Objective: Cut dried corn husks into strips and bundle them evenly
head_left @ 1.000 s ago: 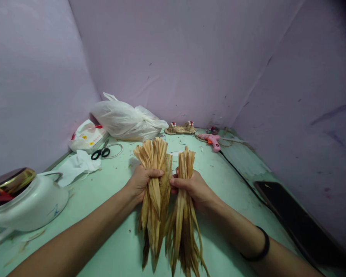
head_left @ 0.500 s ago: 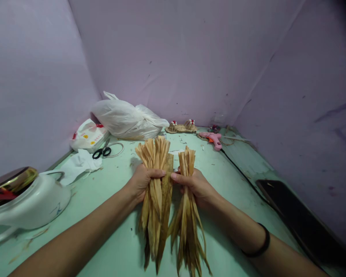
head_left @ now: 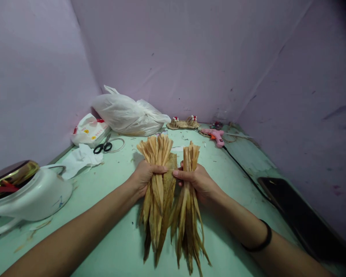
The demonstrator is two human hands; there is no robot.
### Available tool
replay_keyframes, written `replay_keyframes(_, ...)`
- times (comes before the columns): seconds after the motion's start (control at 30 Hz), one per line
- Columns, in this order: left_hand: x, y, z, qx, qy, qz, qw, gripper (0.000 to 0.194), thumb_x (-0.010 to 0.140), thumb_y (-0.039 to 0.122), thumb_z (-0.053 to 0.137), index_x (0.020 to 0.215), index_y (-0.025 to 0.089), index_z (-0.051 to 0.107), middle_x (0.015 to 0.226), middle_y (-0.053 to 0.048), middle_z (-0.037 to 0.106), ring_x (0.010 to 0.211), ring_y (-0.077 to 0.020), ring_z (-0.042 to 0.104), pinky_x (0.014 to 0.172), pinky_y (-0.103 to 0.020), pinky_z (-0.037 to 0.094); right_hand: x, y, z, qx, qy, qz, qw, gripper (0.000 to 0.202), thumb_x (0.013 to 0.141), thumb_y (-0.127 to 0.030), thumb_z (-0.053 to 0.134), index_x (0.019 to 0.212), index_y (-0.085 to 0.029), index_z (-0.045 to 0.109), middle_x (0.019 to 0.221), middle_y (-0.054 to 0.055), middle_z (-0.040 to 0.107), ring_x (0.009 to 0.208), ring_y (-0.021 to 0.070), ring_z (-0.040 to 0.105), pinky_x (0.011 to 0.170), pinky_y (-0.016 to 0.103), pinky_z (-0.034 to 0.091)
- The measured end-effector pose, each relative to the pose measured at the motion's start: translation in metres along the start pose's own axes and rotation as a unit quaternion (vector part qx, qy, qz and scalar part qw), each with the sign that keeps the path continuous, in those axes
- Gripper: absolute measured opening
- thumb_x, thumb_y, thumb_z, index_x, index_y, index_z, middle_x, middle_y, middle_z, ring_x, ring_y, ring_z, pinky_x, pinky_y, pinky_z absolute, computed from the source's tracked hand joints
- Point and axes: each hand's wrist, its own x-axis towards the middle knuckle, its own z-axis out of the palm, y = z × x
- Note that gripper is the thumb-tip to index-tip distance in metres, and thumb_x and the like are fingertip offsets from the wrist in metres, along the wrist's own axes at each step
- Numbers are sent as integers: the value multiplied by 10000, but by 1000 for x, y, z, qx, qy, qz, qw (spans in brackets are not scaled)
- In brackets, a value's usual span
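Two bundles of dried husk strips are held side by side over the table, their loose ends fanning downward. My left hand (head_left: 145,177) is closed round the left husk bundle (head_left: 155,204), thumb across its front; a wider, darker husk piece (head_left: 169,181) lies along its right side. My right hand (head_left: 198,181) is closed round the narrower right husk bundle (head_left: 189,215). Its thumb and finger tips reach the right edge of the wide husk piece; whether they pinch it I cannot tell. Fingers behind both bundles are mostly hidden.
On the left are a white pot (head_left: 40,196), a crumpled tissue (head_left: 80,158), a tissue pack (head_left: 90,130) and scissors (head_left: 103,146). A white plastic bag (head_left: 129,115) and a woven piece (head_left: 183,124) stand at the back. A pink glue gun (head_left: 215,135) and a phone (head_left: 294,211) lie right.
The view has shifted slightly, so the background sits a little higher. Both hands keep their hold on the bundles, with the wide husk piece turned a little more face-on.
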Motion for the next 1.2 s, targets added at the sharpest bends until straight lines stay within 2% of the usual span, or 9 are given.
replay_keyframes(0.1,2,2,-2,34,74,31,996,167,514,6,643,660,76,600,458,-19,581,389,-129,534,467,-277,495,1,-1,0,-11,23,-2,1000,279,455,-184,760,624,-140,542,477,-54,526,390,59,432,406,212,348)
replay_keyframes(0.17,1,3,-2,56,96,40,993,161,491,19,673,595,91,574,403,16,531,345,-88,473,421,-226,446,2,-2,0,-9,48,-3,999,266,458,-187,756,623,-132,555,486,-43,541,386,62,441,402,214,357)
replay_keyframes(0.27,-4,2,1,69,39,35,996,294,443,39,716,720,88,629,530,-11,621,462,-133,566,520,-268,494,4,-1,-1,-6,73,-1,997,259,454,-183,757,601,-132,549,473,-40,536,377,67,447,398,218,364)
replay_keyframes(0.37,-9,-2,5,81,-17,32,996,453,422,57,738,866,78,655,727,-77,693,652,-212,642,681,-351,519,3,0,-1,-2,60,-4,998,256,466,-193,759,608,-131,555,473,-34,537,395,77,464,422,227,390)
replay_keyframes(0.53,-9,-6,7,101,-27,43,994,501,439,58,724,936,86,664,855,-105,705,763,-240,649,732,-351,512,-2,-1,2,23,18,-19,999,301,485,-229,761,701,-136,573,594,6,606,529,136,565,560,288,473)
replay_keyframes(0.77,0,-4,0,129,43,40,990,249,423,35,591,660,72,658,479,-31,604,387,-107,487,385,-209,381,3,-2,0,-13,47,-30,998,262,482,-200,744,652,-137,556,569,-17,570,484,90,500,489,232,414)
replay_keyframes(0.87,1,-3,-4,107,32,34,993,285,438,41,591,709,71,672,491,-31,612,389,-106,489,400,-213,389,4,-2,-1,-26,68,-29,997,292,472,-216,754,693,-127,587,583,-9,578,491,94,495,478,232,402)
replay_keyframes(1.0,-2,-2,-6,68,-8,17,997,391,465,41,583,842,66,683,539,-46,645,447,-145,555,494,-265,460,3,-1,-2,-24,21,-14,999,329,480,-239,756,753,-121,614,638,28,620,522,121,532,493,249,413)
replay_keyframes(1.2,-5,4,3,8,-31,-5,999,494,421,15,522,888,61,674,638,-96,700,566,-235,645,589,-350,519,2,-3,-5,25,-18,-4,1000,281,486,-223,746,687,-135,571,530,-29,540,437,70,446,454,216,371)
